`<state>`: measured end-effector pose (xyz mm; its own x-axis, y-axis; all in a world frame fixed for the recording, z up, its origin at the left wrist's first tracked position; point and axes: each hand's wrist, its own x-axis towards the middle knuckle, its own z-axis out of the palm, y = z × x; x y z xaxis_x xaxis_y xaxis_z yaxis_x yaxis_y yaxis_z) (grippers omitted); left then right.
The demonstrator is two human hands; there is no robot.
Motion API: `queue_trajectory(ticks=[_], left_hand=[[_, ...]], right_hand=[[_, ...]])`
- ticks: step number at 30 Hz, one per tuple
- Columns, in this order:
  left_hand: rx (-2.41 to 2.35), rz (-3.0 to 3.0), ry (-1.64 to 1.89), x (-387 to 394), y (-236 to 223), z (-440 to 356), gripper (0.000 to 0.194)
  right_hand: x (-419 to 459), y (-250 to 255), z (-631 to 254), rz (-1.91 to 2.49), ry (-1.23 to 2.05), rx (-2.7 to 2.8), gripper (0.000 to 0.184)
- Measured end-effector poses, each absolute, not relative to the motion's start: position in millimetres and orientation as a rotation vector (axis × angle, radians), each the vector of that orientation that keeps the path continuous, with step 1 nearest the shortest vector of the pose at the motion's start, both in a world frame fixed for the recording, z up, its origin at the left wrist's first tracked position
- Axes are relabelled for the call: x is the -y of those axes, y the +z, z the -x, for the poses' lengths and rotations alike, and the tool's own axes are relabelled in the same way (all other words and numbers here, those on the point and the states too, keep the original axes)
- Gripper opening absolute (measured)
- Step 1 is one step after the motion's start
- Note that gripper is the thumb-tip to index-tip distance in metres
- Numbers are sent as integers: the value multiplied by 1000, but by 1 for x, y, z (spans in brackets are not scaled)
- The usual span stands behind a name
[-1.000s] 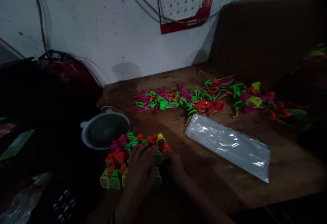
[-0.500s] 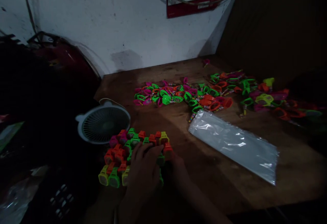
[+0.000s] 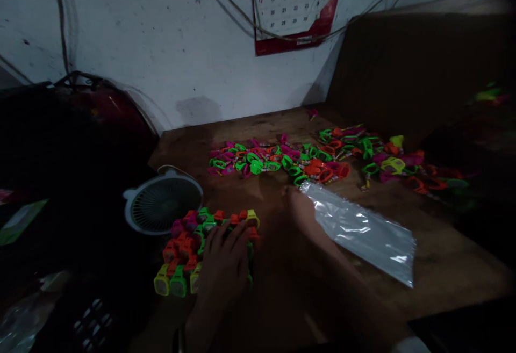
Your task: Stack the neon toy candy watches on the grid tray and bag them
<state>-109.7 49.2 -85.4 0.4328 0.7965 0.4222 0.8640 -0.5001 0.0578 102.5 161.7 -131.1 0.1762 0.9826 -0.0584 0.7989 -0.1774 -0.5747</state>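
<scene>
My left hand (image 3: 226, 256) lies over the right part of a block of bright toy watches (image 3: 186, 245) in orange, green, yellow and pink, set close together in rows. Its fingers are stretched out across the watches, and the hand hides some of them. My right hand (image 3: 300, 208) is stretched forward over the table, beside the left end of a stack of clear plastic bags (image 3: 363, 232). Motion and dim light smear its fingers. Just beyond it is a loose pile of looped, bright plastic toy watches (image 3: 258, 160).
A pale fan (image 3: 165, 202) stands left of the watch block on the wooden table (image 3: 242, 192). More loose toy watches (image 3: 393, 165) spread to the right. Behind are a white wall with a calendar (image 3: 298, 9) and a brown board (image 3: 403, 63). A black crate (image 3: 92, 321) is lower left.
My right hand has left the right edge of the watch block and moved forward and right, towards the loose pile. My left hand stays on the block. The view has tilted up slightly.
</scene>
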Motion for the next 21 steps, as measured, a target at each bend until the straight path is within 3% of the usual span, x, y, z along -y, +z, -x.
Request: queue_trajectory(ticks=[3,8,13,17,21], left_hand=[[1539,2465,-648,-53,-85,104,39],[1574,2453,-707,-59,-85,104,36],[1443,2488,-910,-54,-87,116,36],[1422,2544,-719,-40,-90,120,38],[1423,2518,-621,-30,-97,117,35]], right_hand=[[-206,-118,-119,2346,518,1475,22],[-223,-108,-129,2189,735,1498,23],[-151,-128,-109,1781,1017,1462,22],[-70,-160,-62,1196,1433,1165,27],[-36,-173,-30,1252,1295,1153,22]])
